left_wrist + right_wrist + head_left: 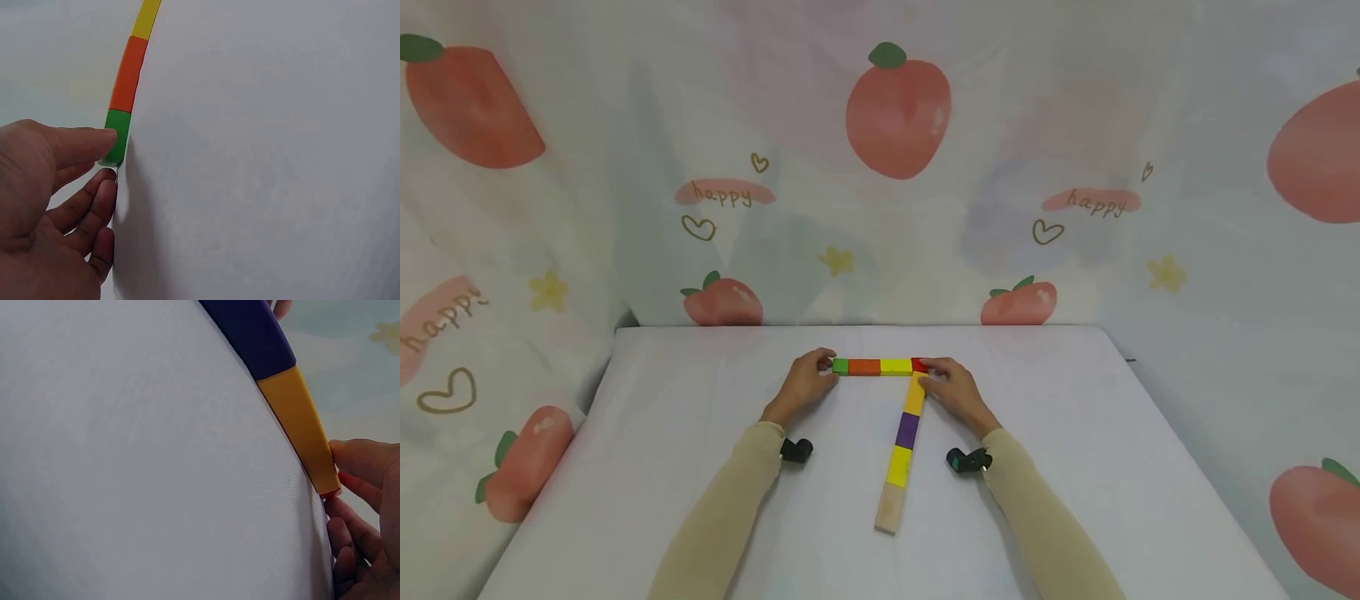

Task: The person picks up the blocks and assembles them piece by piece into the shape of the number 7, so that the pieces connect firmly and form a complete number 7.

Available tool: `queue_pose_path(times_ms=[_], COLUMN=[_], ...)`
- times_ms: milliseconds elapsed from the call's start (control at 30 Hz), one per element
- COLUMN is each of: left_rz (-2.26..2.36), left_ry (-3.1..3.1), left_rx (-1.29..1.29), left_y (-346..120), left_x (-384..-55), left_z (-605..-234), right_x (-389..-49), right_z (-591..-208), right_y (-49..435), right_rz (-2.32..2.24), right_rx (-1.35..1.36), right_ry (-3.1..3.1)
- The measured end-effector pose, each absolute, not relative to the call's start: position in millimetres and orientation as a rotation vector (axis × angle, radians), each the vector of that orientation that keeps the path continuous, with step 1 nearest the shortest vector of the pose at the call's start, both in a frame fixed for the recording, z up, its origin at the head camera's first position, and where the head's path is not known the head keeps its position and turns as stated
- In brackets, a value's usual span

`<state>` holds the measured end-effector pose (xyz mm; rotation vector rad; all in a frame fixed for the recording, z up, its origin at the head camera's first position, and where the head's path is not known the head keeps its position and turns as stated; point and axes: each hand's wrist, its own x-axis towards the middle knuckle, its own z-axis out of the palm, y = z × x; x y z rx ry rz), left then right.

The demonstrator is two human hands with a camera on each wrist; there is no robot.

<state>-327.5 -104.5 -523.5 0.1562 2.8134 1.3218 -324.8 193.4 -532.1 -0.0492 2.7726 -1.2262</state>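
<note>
In the head view, my left hand (805, 383) is at the left end of a row of coloured blocks. Its thumb and index finger pinch the green block (117, 134), beside an orange block (129, 74). A yellow block (896, 367) follows to the right, then a small red block (919, 364). My right hand (957, 388) holds that red block with its index finger, while its thumb rests at the side of an amber block (299, 425). The red block is mostly hidden in the right wrist view.
From the amber block a slanted line runs toward the front: a purple block (907, 431), another yellow block (898, 466) and a plain wooden block (890, 509). All lie on a white-covered table (1060, 500). Fruit-printed cloth (925, 250) hangs behind and at both sides.
</note>
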Motion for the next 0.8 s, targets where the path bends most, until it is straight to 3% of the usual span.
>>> queue_pose_path(times_ms=[800], left_rz=[1.322], left_ry=[2.841], left_rx=[0.263], left_y=[-118], left_x=[-307], left_z=[-522], right_x=[-321], right_z=[-529], right_y=[201], right_rz=[-1.386], right_rx=[0.027], right_ry=[2.635])
